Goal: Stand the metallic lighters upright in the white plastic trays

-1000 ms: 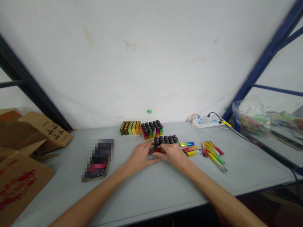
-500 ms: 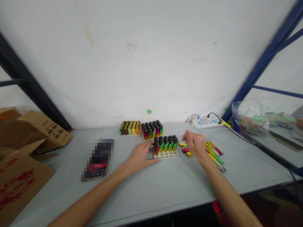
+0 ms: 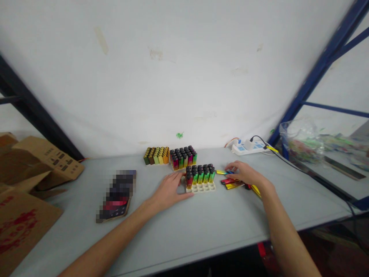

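A pale tray [image 3: 201,188] at the middle of the table holds upright lighters [image 3: 200,175] in its rear rows, and its front slots show bare. My left hand [image 3: 170,188] rests at the tray's left side, thumb and fingers spread apart around that corner. On the right, my right hand [image 3: 240,173] is over loose lighters [image 3: 234,184] in yellow and red, its fingers curled down at them; whether it grips one is hidden. Behind the tray stand a block of black-topped lighters [image 3: 183,157] and a block of gold-topped ones [image 3: 156,156].
A pixelated phone [image 3: 118,196] lies left of my left hand. Cardboard boxes [image 3: 29,215] fill the left edge. Near the wall is a white power strip [image 3: 248,147] with cables. A clear plastic bag [image 3: 302,142] sits by the blue frame [image 3: 305,82] on the right.
My right hand has gone from a closed fist above the table to a lower, more open pose over the loose lighters. My left hand stays by the tray. The view has shifted slightly.
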The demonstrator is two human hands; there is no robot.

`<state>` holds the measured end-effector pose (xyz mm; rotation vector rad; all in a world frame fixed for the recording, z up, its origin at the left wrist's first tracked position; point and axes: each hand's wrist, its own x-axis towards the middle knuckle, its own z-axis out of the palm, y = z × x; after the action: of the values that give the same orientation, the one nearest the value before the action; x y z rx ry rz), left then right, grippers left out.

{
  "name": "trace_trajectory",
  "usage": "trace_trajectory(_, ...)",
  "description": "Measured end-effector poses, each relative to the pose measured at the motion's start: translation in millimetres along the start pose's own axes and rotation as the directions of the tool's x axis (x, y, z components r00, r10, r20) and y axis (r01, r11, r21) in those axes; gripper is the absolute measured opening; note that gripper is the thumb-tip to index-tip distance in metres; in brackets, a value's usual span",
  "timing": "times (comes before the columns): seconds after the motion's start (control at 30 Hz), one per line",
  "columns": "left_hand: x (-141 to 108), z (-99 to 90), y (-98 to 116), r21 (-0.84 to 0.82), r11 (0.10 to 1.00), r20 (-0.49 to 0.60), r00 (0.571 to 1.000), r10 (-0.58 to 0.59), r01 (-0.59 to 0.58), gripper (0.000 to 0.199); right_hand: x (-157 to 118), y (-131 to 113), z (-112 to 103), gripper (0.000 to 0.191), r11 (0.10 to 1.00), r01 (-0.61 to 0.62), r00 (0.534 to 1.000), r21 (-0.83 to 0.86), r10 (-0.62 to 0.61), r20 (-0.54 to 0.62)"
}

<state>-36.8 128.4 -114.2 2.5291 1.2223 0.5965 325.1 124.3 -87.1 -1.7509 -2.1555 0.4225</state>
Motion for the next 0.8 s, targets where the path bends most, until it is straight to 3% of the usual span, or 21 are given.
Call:
trace_trajectory(0.17,0.3,2.3,-1.8,0.002,1.0,-0.006,1.0,0.004,-0.004,0.07,3.1,-4.9,4.7,0.022,1.0,-0.006,0.999,-0.022,0.005,-0.048)
trace_trajectory(0.33,-0.2,2.4,-2.3,0.008,1.0,-0.009,1.0,0.015,-0.015,0.069,2.7,-20.5,3.9,0.025,0.991,0.082,0.987,0.104,-0.066,-0.146)
trace_trajectory(0.53,-1.0,2.0,-2.0,0.008,0.999,-0.025,0.999,0.037,-0.037,0.069,1.0,-35.7,-1.3,0.025,0.976,0.198,0.942,0.089,-0.165,-0.292)
trace_trajectory(0.8,-0.5,2.8,-2.6,-0.001,0.999,-0.031,0.999,0.034,-0.034,0.074,-2.0,-50.3,1.7,0.023,0.938,0.304,0.922,0.165,-0.246,-0.299)
